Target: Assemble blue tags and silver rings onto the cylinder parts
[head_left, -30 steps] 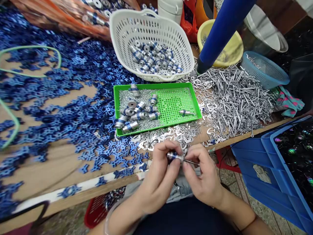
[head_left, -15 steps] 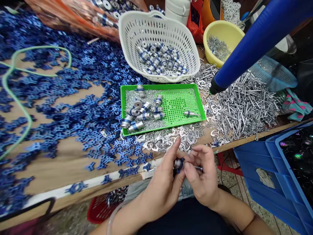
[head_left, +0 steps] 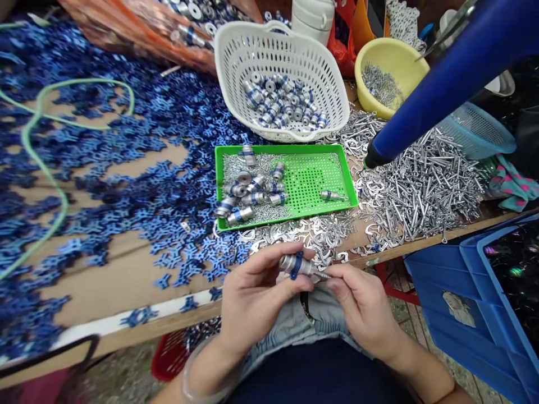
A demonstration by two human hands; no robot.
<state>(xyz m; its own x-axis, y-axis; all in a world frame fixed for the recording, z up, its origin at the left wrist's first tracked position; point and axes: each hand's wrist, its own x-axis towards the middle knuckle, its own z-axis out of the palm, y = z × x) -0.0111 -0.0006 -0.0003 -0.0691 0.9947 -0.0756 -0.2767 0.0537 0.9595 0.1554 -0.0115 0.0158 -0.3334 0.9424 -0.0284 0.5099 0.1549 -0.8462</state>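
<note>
Between my hands, just in front of the table edge, is a silver cylindrical part (head_left: 309,268) with a blue three-armed ring around it. My left hand (head_left: 256,292) grips its wide end between thumb and fingers. My right hand (head_left: 362,303) pinches the thin rod end on the right. Beyond them lies a green perforated tray (head_left: 311,216) with small silver pieces, several silver-and-blue cylinders (head_left: 255,198) at its left and one cylinder with a thin tip (head_left: 332,196) at its right. Silver curved clips (head_left: 324,241) lie along the tray's near side.
Blue three-armed pieces (head_left: 138,196) cover the left of the table. A white basket (head_left: 227,73) of cylinders stands behind the tray. A blue tool (head_left: 421,106) hangs above a pile of silver pins (head_left: 425,185). A yellow bowl (head_left: 408,62) and blue crate (head_left: 455,280) are at the right.
My hands have moved apart a little, my left hand leftward. The held cylinder now shows more fully, tilted down to the right. The whole view has shifted slightly.
</note>
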